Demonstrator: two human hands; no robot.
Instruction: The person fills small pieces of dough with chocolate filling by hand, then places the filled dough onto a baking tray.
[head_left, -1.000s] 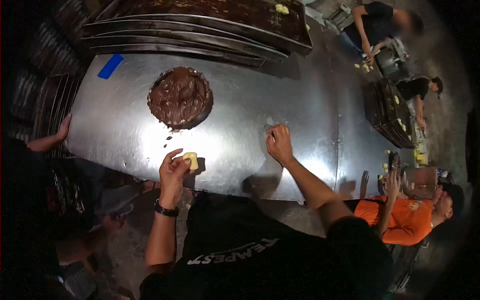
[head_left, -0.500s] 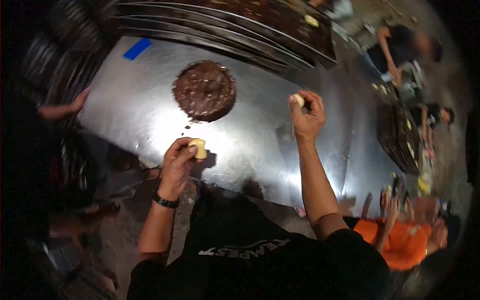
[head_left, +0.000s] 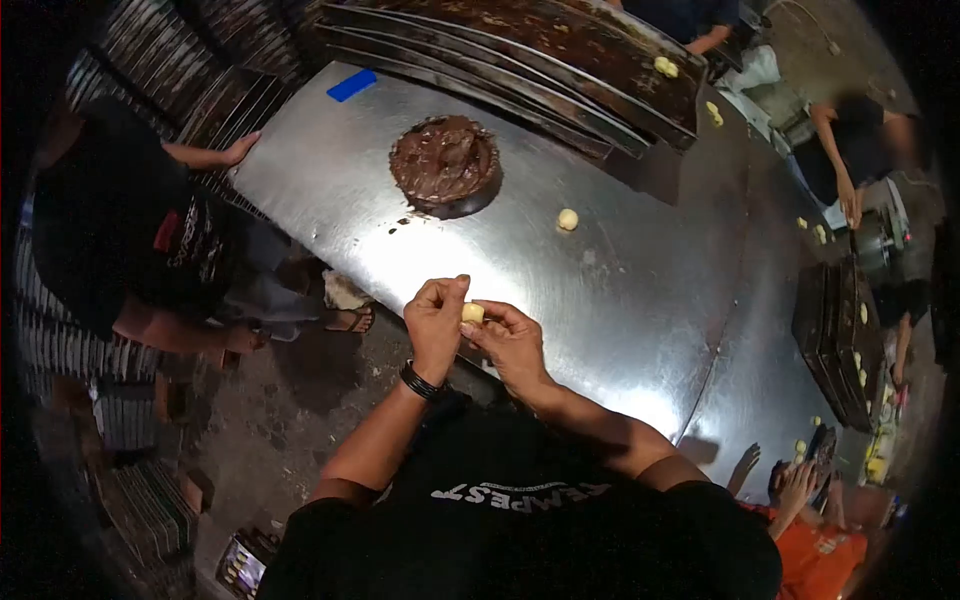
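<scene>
My left hand (head_left: 437,325) and my right hand (head_left: 512,345) meet over the near edge of the metal table (head_left: 630,270). Between their fingertips they hold a small pale yellow dough piece (head_left: 473,313). A round dough ball (head_left: 568,219) rests by itself on the tabletop, up and to the right of my hands. Beyond my hands lies a round mound of glossy brown filling (head_left: 444,160) with dark crumbs beside it.
Stacked dark trays (head_left: 520,50) line the table's far edge, near a blue scraper (head_left: 351,85). More trays (head_left: 835,340) stand at the right. People stand at the left, upper right and lower right, one in an orange shirt (head_left: 820,560).
My right hand has let go of the ball, which now lies on the table, and has come down to the left to join my left hand at the yellow dough piece.
</scene>
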